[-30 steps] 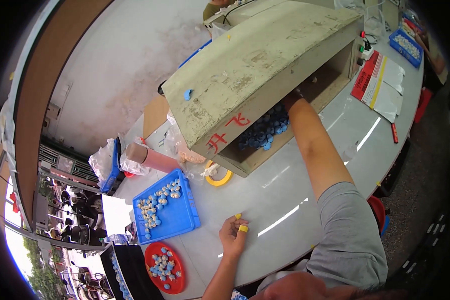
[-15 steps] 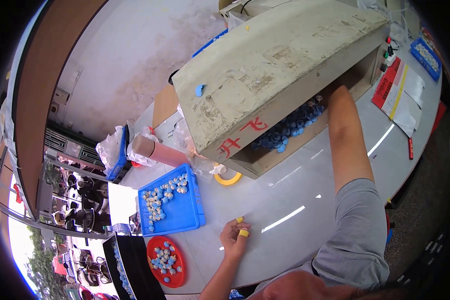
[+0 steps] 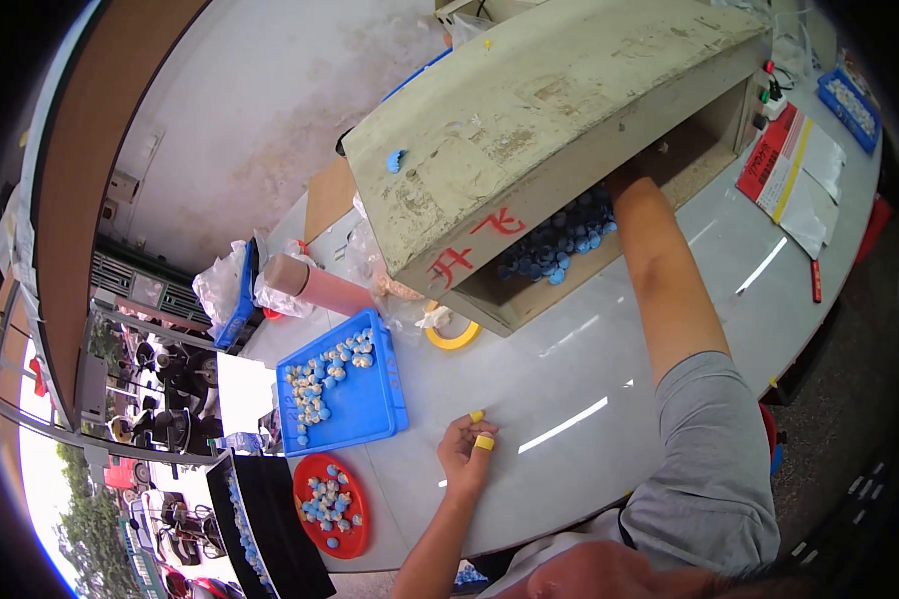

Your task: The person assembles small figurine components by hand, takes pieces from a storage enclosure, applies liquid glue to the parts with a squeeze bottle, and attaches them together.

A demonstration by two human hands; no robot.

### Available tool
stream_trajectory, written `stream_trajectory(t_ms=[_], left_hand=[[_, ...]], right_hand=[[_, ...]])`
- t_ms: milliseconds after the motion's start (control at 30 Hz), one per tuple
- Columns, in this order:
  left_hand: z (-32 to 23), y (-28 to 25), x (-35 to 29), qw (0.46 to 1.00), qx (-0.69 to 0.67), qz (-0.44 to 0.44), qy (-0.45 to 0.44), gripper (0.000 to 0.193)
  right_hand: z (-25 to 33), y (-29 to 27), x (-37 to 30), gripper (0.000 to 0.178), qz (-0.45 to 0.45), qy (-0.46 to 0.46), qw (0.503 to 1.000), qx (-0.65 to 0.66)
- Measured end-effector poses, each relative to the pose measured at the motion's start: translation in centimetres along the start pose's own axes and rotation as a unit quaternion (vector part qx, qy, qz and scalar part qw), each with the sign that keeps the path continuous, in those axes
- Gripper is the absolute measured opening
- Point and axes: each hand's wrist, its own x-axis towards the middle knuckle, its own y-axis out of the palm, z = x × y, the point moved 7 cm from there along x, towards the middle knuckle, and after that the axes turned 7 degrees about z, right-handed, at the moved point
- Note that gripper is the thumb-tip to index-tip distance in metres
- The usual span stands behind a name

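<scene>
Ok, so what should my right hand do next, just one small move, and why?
Perhaps nudge your right hand gently left, toward the blue pieces: it already reaches through the open front of the box, and the heap lies just left of it. Your fingers are in shadow, so I can't tell whether they hold any.

- The right hand (image 3: pixel 624 180), placed farther right half a second ago, is now drawn back leftward inside the box (image 3: pixel 559 130), beside the blue pieces (image 3: pixel 559 240).
- The pile's right end, then uncovered, is now darkened and partly hidden.
</scene>
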Motion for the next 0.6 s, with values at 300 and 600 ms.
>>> stream_trajectory(t_ms=[300,600], left_hand=[[0.0,0.2,0.1,1.000,-0.014,-0.019,0.000,0.031],[0.3,1.2,0.8,0.999,-0.031,0.010,-0.002,0.032]], right_hand=[[5.2,-7.2,-12.7,0.083,-0.035,-0.037,0.999,0.017],[-0.7,-7.4,-5.1,0.074,-0.118,-0.181,0.973,-0.076]])
